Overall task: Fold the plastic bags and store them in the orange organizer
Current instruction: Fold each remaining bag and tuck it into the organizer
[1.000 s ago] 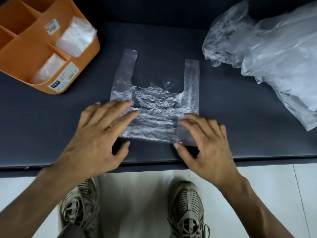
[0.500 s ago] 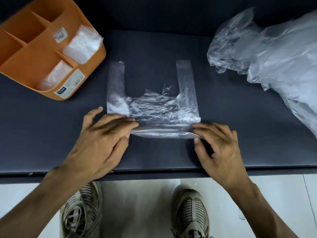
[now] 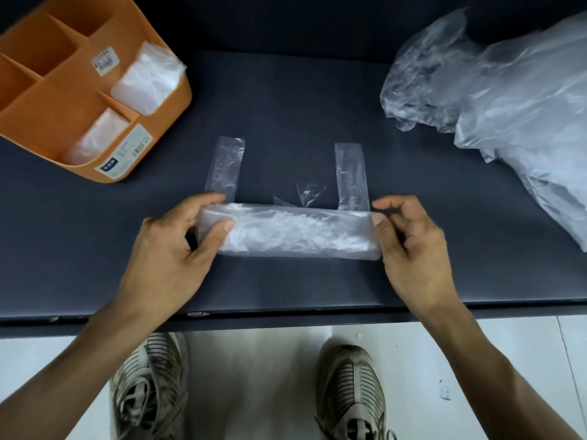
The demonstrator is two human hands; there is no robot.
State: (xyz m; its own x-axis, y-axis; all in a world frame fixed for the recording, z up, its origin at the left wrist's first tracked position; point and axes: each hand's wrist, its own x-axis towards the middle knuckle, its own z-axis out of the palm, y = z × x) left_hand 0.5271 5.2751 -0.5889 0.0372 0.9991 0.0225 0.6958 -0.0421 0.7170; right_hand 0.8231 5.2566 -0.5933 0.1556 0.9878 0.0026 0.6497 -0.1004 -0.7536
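A clear plastic bag (image 3: 295, 231) lies on the dark table (image 3: 286, 100), its body folded into a long band with both handles sticking out toward the far side. My left hand (image 3: 171, 249) pinches the band's left end between thumb and fingers. My right hand (image 3: 409, 239) pinches its right end the same way. The orange organizer (image 3: 57, 100) stands at the far left, with two folded bags (image 3: 147, 77) in its near compartments.
A heap of loose clear plastic bags (image 3: 508, 100) covers the table's far right. The table's front edge runs just below my wrists, with white floor tiles and my two shoes beneath it.
The bag's body has been folded over again away from me into a narrower band. Both hands moved from pressing flat on it to pinching its two ends.
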